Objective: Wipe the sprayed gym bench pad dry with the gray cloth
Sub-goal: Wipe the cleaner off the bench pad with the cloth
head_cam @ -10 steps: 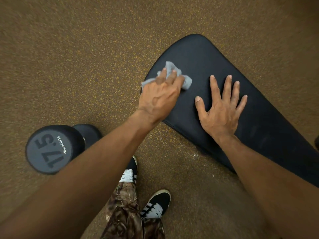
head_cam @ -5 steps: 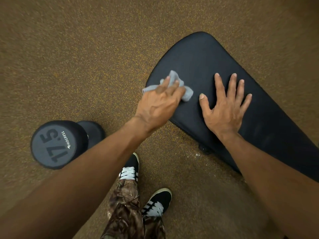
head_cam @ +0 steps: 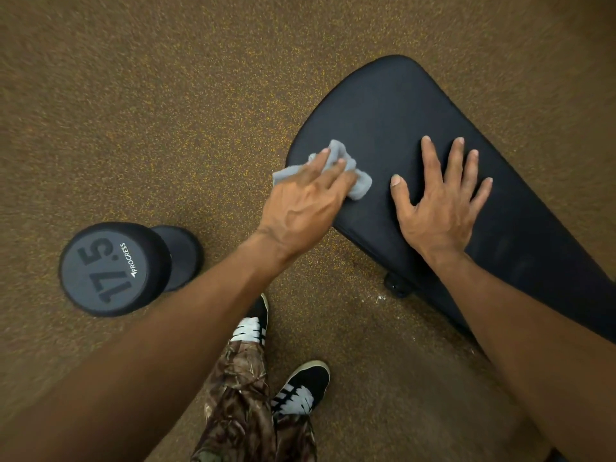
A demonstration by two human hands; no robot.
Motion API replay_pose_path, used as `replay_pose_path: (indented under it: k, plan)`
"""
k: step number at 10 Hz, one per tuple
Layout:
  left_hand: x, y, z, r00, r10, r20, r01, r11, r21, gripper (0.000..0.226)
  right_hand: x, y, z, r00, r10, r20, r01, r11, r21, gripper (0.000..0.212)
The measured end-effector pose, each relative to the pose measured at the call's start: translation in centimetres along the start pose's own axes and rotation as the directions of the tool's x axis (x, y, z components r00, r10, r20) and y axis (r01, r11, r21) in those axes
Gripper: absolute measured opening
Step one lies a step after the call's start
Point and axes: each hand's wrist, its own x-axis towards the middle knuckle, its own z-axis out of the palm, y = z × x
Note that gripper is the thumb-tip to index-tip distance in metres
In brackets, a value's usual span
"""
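The black gym bench pad (head_cam: 393, 108) runs from the upper middle down to the right edge. My left hand (head_cam: 306, 205) presses the crumpled gray cloth (head_cam: 361, 185) onto the pad's near left edge; part of the cloth hangs past that edge, and my fingers cover its middle. My right hand (head_cam: 440, 201) lies flat on the pad just right of the cloth, fingers spread, holding nothing.
A black 17.5 dumbbell (head_cam: 110, 268) stands on end on the speckled brown rubber floor (head_cam: 166, 95) to the left. My two black-and-white shoes (head_cam: 300, 391) and camouflage trousers are below my arms. A black bench foot (head_cam: 396, 286) shows under the pad's near edge.
My left hand has slid the cloth down along the pad's left edge toward me. My right hand stays flat on the pad.
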Motion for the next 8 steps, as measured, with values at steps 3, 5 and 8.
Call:
replay_pose_path:
  k: [3,5,8]
  plan:
    - [1.6,-1.3,-1.0,0.967,-0.249,0.057,0.248,0.969,0.013,0.031,0.0,0.1,0.0,1.000,0.000,-0.013,0.000,1.000,0.000,0.070]
    - [-1.7,-1.0,-1.3,1.000,-0.001,0.013,0.002,1.000,-0.017,0.029,-0.1,0.0,0.0,1.000,-0.005,-0.021,0.005,1.000,0.002,0.070]
    - [1.2,-1.2,-0.9,0.974,-0.228,0.003,0.228,0.973,-0.010,0.024,-0.1,0.1,0.1,1.000,0.000,-0.024,0.000,1.000,0.007,0.070]
